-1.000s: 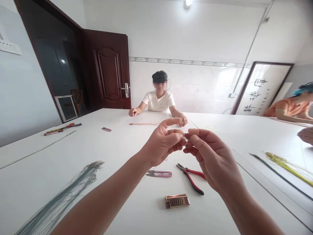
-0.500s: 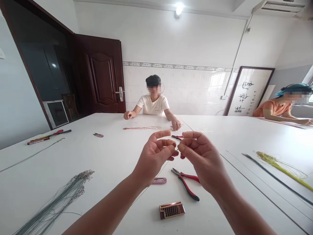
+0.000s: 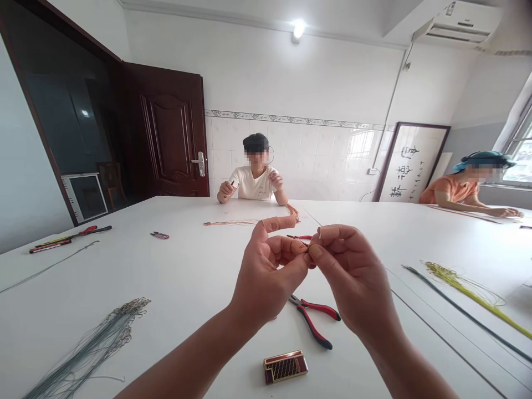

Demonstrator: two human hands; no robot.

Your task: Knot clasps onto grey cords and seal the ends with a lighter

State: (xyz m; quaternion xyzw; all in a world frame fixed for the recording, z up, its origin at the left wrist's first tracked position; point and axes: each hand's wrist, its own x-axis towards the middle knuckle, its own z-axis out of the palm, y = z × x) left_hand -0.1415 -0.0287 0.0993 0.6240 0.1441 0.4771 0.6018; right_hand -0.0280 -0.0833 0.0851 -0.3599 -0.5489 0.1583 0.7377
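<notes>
My left hand [image 3: 272, 274] and my right hand [image 3: 357, 274] meet fingertip to fingertip above the table. Both are closed in a pinch on a thin dark cord [image 3: 306, 247], of which only a tiny bit shows between the fingers. Tape or a finger cover seems to wrap each index finger. Below them lie red-and-black pliers [image 3: 316, 327], jaws partly behind my left hand. Nearer to me rests a gold-and-dark-red lighter [image 3: 286, 367]. Another red-handled tool [image 3: 305, 237] lies beyond my fingers, mostly hidden.
A bundle of grey-green cords [image 3: 91, 343] lies at left, yellow-green cords [image 3: 465, 291] and a dark cord bundle [image 3: 449, 296] at right. Small snips [image 3: 159, 235] and more pliers [image 3: 93, 230] lie farther left. One person [image 3: 255, 180] sits opposite, another [image 3: 453, 188] at far right.
My fingertips have come closer together, hiding most of the cord. The view has tilted up slightly and shifted right. The person opposite has raised both hands from the table.
</notes>
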